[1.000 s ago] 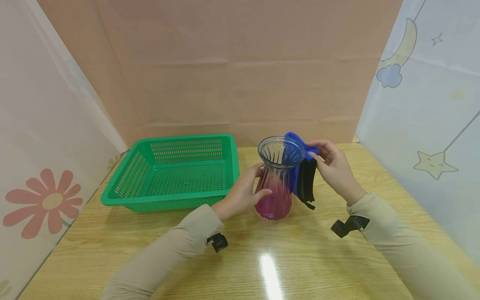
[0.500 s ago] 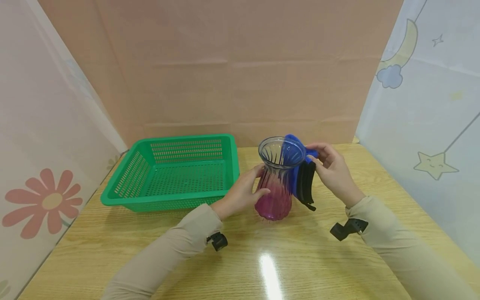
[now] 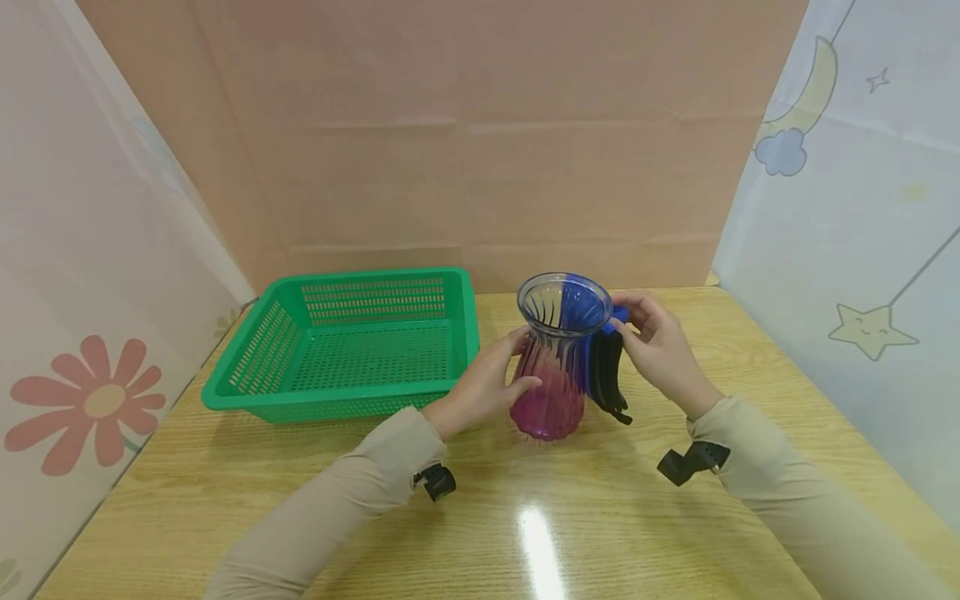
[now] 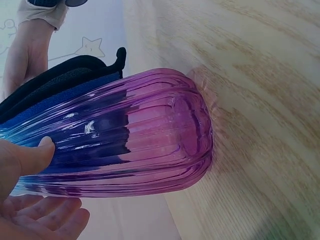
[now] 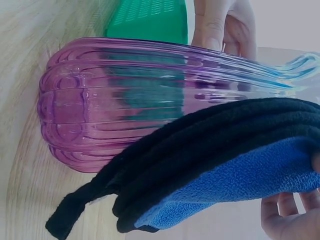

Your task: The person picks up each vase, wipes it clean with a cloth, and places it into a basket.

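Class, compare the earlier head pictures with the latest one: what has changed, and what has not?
The right hand and the cloth it pinches moved slightly left; the cloth's top no longer shows above the vase in the head view. Neither hand let go. The left hand, vase and basket stayed put.

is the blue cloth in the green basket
No, the right hand holds the cloth beside the vase, well apart from the basket.
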Demonstrator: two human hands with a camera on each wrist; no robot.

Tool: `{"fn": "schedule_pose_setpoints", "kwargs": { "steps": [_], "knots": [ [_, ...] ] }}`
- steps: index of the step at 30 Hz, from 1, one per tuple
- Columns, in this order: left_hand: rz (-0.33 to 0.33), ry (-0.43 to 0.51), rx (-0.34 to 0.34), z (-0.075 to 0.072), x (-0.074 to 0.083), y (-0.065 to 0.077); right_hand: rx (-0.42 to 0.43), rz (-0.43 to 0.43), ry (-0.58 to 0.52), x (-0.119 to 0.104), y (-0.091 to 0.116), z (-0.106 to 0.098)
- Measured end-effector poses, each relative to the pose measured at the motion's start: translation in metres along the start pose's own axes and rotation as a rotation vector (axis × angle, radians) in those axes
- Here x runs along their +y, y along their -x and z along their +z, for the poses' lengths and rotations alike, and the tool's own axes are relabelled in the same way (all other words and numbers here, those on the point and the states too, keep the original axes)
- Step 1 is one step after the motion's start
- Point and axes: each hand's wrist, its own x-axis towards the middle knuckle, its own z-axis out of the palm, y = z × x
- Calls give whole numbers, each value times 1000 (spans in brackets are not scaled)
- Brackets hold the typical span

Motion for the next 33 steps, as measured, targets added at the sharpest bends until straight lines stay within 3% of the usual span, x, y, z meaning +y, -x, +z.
{"fn": "schedule_pose_setpoints", "kwargs": {
  "steps": [9, 33],
  "knots": [
    [-61, 12, -23, 0, 1, 0, -26, 13, -6, 4, 3, 2],
    [-66, 6, -24, -1, 2, 0, -69, 28, 91, 7, 6, 6]
  ]
}}
